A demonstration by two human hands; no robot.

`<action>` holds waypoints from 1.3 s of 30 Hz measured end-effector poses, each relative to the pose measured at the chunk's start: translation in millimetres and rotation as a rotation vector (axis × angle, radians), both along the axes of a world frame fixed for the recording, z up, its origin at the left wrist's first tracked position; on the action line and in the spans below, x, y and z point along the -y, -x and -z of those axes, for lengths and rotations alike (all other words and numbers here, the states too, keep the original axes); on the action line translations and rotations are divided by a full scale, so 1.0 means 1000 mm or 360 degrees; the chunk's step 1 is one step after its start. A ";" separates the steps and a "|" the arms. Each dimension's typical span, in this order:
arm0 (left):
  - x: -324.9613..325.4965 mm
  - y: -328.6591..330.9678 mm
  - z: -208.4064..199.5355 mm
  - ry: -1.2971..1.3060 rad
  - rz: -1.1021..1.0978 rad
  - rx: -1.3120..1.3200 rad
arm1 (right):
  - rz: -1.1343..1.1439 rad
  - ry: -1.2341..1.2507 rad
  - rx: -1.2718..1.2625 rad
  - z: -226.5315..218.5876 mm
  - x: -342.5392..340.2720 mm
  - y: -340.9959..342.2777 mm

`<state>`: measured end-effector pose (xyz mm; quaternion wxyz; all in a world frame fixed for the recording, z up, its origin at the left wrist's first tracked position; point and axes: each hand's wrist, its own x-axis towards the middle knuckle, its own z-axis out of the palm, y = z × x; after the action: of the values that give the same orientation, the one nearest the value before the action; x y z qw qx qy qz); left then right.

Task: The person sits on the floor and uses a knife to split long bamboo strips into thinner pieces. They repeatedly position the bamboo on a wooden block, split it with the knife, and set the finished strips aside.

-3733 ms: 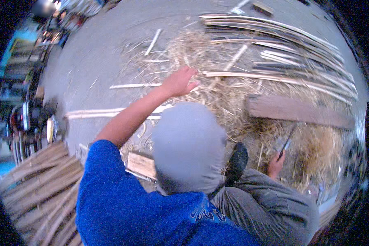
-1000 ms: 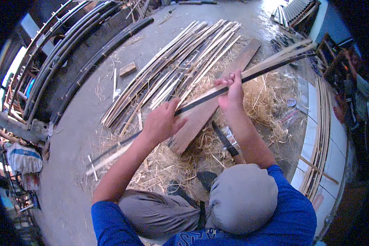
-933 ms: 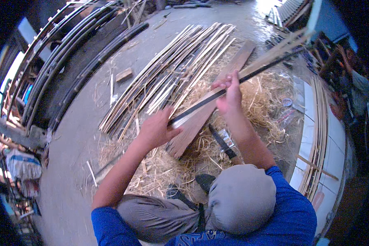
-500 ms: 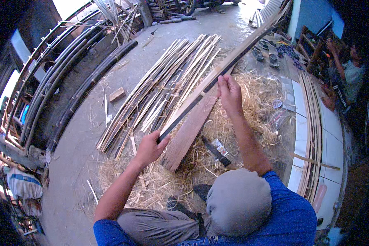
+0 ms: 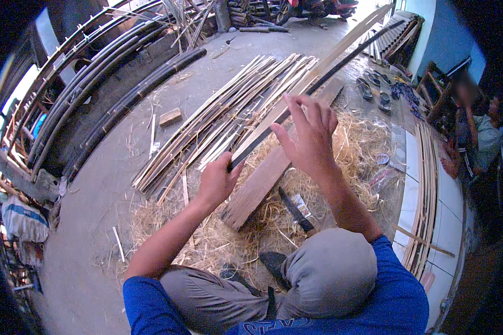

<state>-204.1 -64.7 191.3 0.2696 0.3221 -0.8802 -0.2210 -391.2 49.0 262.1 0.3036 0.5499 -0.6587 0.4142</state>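
Grey floor (image 5: pixel 89 240), blue wall (image 5: pixel 442 47), white tiles (image 5: pixel 451 195)

There is one plank (image 5: pixel 258 187), one knife (image 5: pixel 292 208), one block (image 5: pixel 170 117).

I see a grey concrete flr (image 5: pixel 86 240) w/ a big pile of bamboo strips (image 5: pixel 223 124) on it, wood block (image 5: pixel 170 116) just L. Shavings (image 5: pixel 355 148) spread abt a brown plank (image 5: pixel 256 192) & a knife (image 5: pixel 294 209). Sandals (image 5: pixel 384 101) farther off; R, white tiles (image 5: pixel 448 204) w/ a long strip bundle (image 5: pixel 428 184).
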 end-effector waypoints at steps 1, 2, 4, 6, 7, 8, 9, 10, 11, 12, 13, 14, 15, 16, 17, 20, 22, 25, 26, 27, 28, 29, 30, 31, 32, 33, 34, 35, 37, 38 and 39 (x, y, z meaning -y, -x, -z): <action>0.000 0.000 0.000 0.0002 -0.0026 -0.0022 | 0.0022 -0.0028 -0.0043 -0.004 0.007 0.000; 0.000 0.000 -0.001 0.0001 -0.0051 -0.0045 | 0.0044 -0.0057 -0.0088 -0.008 0.014 -0.001; 0.000 0.009 0.001 0.0026 -0.0001 -0.0091 | -0.0032 -0.0287 -0.0126 0.001 0.029 0.006; 0.004 0.012 0.002 0.0056 0.0005 -0.0086 | -0.0181 -0.0345 0.0033 -0.001 0.042 -0.005; 0.006 0.013 0.002 0.0057 -0.0017 -0.0050 | -0.0284 -0.0334 0.0147 -0.003 0.044 -0.009; 0.006 0.011 -0.002 0.0030 -0.0027 -0.0052 | -0.0390 -0.0331 0.0266 -0.008 0.043 -0.016; 0.007 0.010 -0.005 0.0003 -0.0037 -0.0055 | -0.0504 -0.0250 0.0289 -0.016 0.036 -0.019; 0.007 0.008 -0.008 -0.0024 -0.0045 -0.0058 | -0.0743 -0.0016 0.0471 -0.019 0.034 -0.011; 0.006 0.010 -0.012 -0.0041 -0.0032 -0.0084 | -0.0963 0.0218 0.0648 -0.022 0.028 0.001; 0.008 0.005 -0.011 -0.0064 -0.0054 -0.0114 | -0.1128 0.0440 0.0984 -0.024 0.019 0.003; 0.010 0.000 -0.009 -0.0087 -0.0073 -0.0143 | -0.1051 0.0625 0.1082 -0.023 0.015 0.009; 0.009 0.003 -0.009 -0.0116 -0.0061 -0.0189 | -0.1009 0.0735 0.1275 -0.024 0.005 0.013; 0.007 0.005 -0.010 -0.0115 -0.0057 -0.0186 | -0.0974 0.0783 0.1485 -0.017 0.001 0.019; 0.004 0.007 -0.012 -0.0114 -0.0051 -0.0183 | -0.0934 0.0834 0.1694 -0.002 0.001 0.027; 0.001 0.008 -0.014 -0.0107 -0.0042 -0.0176 | -0.0935 0.0721 0.1677 0.016 0.004 0.032; -0.009 0.016 -0.022 -0.0076 0.0031 -0.0168 | -0.0920 0.0474 0.1884 0.044 0.017 0.020; -0.013 0.012 -0.025 -0.0105 0.0101 -0.0205 | -0.1038 0.0447 0.2112 0.023 0.023 -0.018; -0.029 0.014 -0.040 -0.0177 0.0250 -0.0232 | -0.1535 0.0654 0.2228 -0.007 0.031 -0.032; -0.035 0.015 -0.051 -0.0165 0.0297 -0.0269 | -0.1554 0.0679 0.2242 -0.018 0.029 -0.035; -0.039 0.015 -0.060 -0.0154 0.0343 -0.0307 | -0.1467 0.0766 0.2256 -0.026 0.033 -0.033; -0.041 0.018 -0.066 -0.0144 0.0387 -0.0345 | -0.1475 0.0740 0.2161 -0.038 0.033 -0.024; -0.036 0.015 -0.065 -0.0180 0.0469 -0.0638 | -0.1512 0.0707 0.2099 -0.049 0.038 -0.019; -0.034 0.008 -0.077 -0.0389 0.0439 -0.0551 | -0.1526 0.0677 0.2024 -0.063 0.039 -0.009; -0.023 -0.002 -0.078 -0.0246 0.0426 -0.0582 | -0.1547 0.0791 0.2009 -0.084 0.041 -0.004; -0.013 -0.008 -0.078 -0.0117 0.0436 -0.0626 | -0.1539 0.0901 0.1977 -0.109 0.038 0.005; -0.004 -0.018 -0.081 -0.0149 0.0427 -0.0524 | -0.1569 0.1008 0.1831 -0.130 0.036 0.012; 0.002 -0.025 -0.080 -0.0129 0.0438 -0.0489 | -0.1582 0.1104 0.1661 -0.153 0.031 0.019; 0.006 -0.030 -0.079 -0.0106 0.0451 -0.0458 | -0.1574 0.1191 0.1629 -0.178 0.023 0.023; 0.020 -0.036 -0.067 -0.0026 0.0609 -0.0546 | -0.1543 0.1283 0.1487 -0.217 0.016 0.046; 0.025 -0.039 -0.067 -0.0016 0.0470 -0.0487 | -0.1519 0.1287 0.1383 -0.229 0.015 0.058; 0.029 -0.044 -0.065 -0.0010 0.0317 -0.0417 | -0.1664 0.1433 0.1607 -0.244 0.015 0.043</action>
<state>-160.3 -94.0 255.9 0.3579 0.2026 -0.8643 -0.2895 -434.6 33.8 505.9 -0.0669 0.3597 -0.1493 0.9186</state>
